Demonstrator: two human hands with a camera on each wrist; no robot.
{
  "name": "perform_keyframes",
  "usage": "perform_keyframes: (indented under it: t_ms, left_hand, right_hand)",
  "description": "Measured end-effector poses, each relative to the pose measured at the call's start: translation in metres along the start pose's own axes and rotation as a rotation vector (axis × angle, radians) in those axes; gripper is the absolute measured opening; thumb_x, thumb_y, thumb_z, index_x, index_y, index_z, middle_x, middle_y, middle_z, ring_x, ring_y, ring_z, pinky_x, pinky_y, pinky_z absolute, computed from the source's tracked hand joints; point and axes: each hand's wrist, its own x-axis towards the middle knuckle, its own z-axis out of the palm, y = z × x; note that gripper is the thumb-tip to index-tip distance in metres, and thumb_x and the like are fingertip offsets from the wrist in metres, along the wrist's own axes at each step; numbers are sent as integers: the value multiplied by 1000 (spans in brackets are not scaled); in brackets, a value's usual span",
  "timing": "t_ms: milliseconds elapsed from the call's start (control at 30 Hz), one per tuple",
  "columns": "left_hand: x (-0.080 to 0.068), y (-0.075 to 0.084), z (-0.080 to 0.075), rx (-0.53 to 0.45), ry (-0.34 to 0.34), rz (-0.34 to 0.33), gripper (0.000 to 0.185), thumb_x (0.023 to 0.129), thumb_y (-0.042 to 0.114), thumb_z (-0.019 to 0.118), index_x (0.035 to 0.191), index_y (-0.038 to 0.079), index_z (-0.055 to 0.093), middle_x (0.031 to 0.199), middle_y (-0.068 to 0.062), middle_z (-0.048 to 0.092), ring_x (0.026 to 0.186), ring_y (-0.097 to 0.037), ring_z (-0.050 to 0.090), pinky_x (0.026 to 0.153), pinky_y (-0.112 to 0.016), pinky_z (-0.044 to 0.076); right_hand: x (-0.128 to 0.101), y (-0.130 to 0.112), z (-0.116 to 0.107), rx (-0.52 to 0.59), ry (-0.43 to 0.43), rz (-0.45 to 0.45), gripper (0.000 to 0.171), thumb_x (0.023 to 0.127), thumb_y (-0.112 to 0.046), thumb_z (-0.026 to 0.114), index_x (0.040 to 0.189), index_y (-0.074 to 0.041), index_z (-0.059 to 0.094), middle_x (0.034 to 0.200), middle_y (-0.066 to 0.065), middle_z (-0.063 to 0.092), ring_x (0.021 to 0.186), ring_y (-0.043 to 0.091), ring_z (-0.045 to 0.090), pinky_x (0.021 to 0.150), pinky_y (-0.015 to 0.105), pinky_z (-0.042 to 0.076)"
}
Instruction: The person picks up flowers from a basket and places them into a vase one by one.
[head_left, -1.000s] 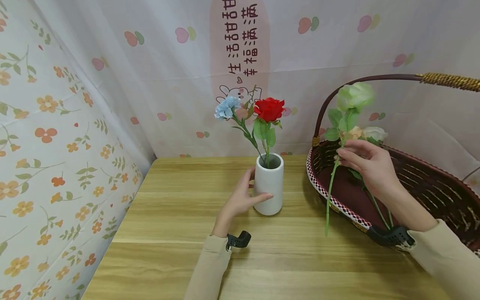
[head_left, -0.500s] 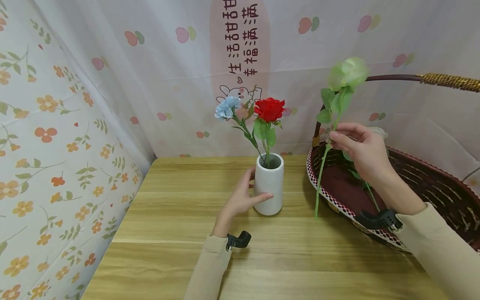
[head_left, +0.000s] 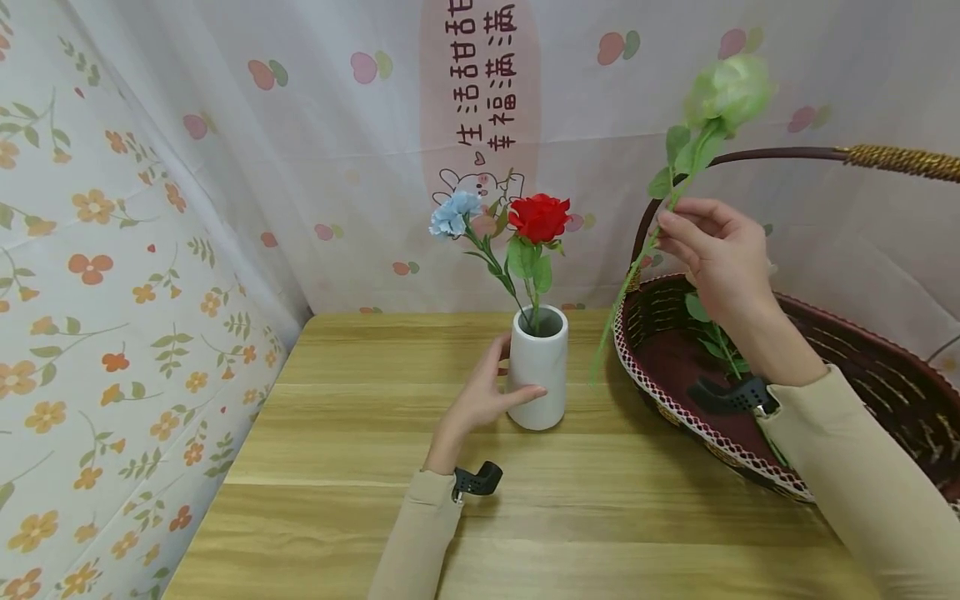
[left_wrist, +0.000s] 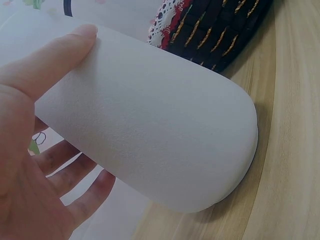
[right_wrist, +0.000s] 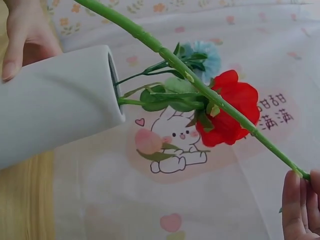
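Observation:
A white vase (head_left: 538, 385) stands upright on the wooden table, gripped low on its left side by my left hand (head_left: 480, 398). In the left wrist view the thumb (left_wrist: 60, 57) lies across the vase's front, with the fingers on the other side. A red rose (head_left: 538, 218) and a light blue carnation (head_left: 455, 214) rise from the vase mouth. Above the basket's left end, my right hand (head_left: 726, 254) pinches the stem of a pale green rose (head_left: 729, 93). Its bloom points up and right; the stem (right_wrist: 225, 105) slants down left toward the vase, its lower end apart from it.
On the right sits a dark brown woven basket (head_left: 678, 423) with a tall arched handle (head_left: 780, 153). More green stems and leaves (head_left: 720, 342) lie inside it, partly behind my right arm. A printed curtain (head_left: 360, 150) hangs behind the table.
My right hand has lifted the pale green rose up from the basket, and its stem has tilted further, lower end swinging left toward the vase. The left hand and vase have stayed put.

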Motion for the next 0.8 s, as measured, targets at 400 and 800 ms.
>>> perform_keyframes:
  t_ms: [400, 800]
  left_hand:
    - [0, -1, 0, -12, -2, 5, 87, 86, 26, 83, 154, 14, 31, 143, -5, 46, 130, -19, 46, 105, -42, 44]
    - [0, -1, 0, -3, -1, -3, 87, 86, 27, 83, 154, 15, 31, 143, -4, 46, 130, -18, 45, 105, -41, 44]
  right_hand:
    - [16, 1, 10, 56, 72, -44, 17, 84, 12, 73, 99, 10, 64, 86, 17, 67, 74, 25, 70, 72, 32, 60]
    - [22, 8, 15, 65, 62, -71, 12, 87, 15, 68, 96, 10, 63, 82, 15, 66, 73, 24, 69, 72, 32, 60]
